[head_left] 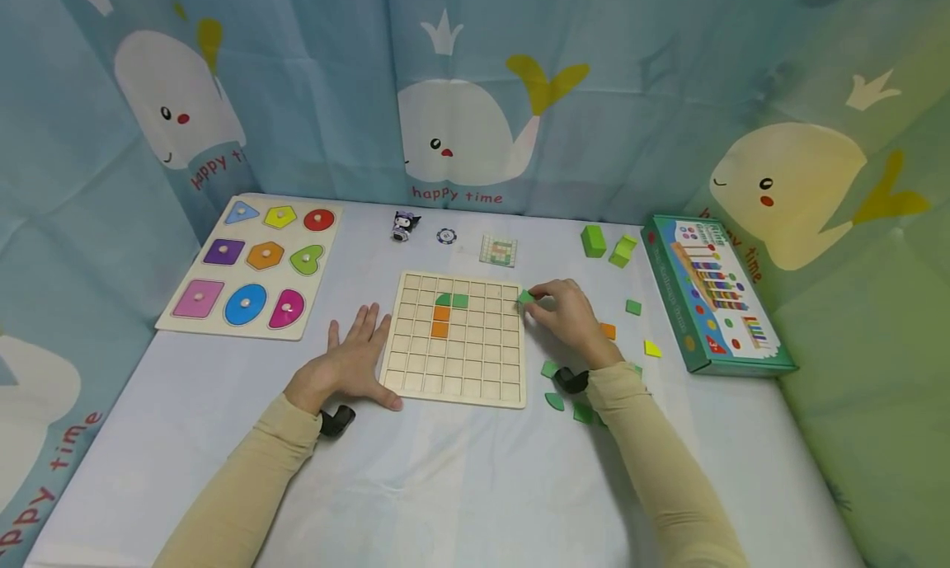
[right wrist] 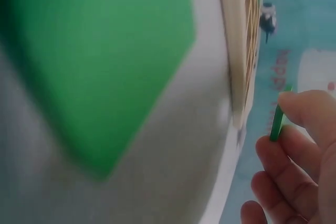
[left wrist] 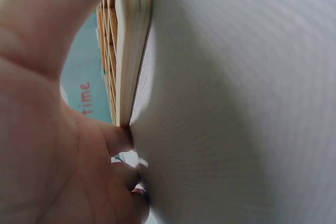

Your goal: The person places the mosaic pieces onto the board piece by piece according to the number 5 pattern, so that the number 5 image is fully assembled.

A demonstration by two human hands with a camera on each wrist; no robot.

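Observation:
A wooden grid board (head_left: 482, 378) lies mid-table. Set in its squares are a green rounded tile (head_left: 444, 299), a green square tile (head_left: 460, 302) and two orange tiles (head_left: 440, 330). My left hand (head_left: 347, 365) rests on the cloth with fingers spread, its thumb and a fingertip at the board's left side. In the left wrist view the thumb reaches along the board's edge (left wrist: 134, 24). Between thumb and fingers, my right hand (head_left: 567, 316) pinches another green tile (head_left: 525, 297) over the board's upper right edge; the right wrist view shows this tile (right wrist: 277, 121) edge-on.
Loose green, orange and yellow tiles (head_left: 554, 401) lie right of the board, several under the right forearm. Behind stand a pattern card (head_left: 499, 251), a poker chip (head_left: 446, 236), a figurine (head_left: 404, 225) and green blocks (head_left: 594, 241). A shape puzzle (head_left: 245, 304) lies left; a box (head_left: 716, 296) right.

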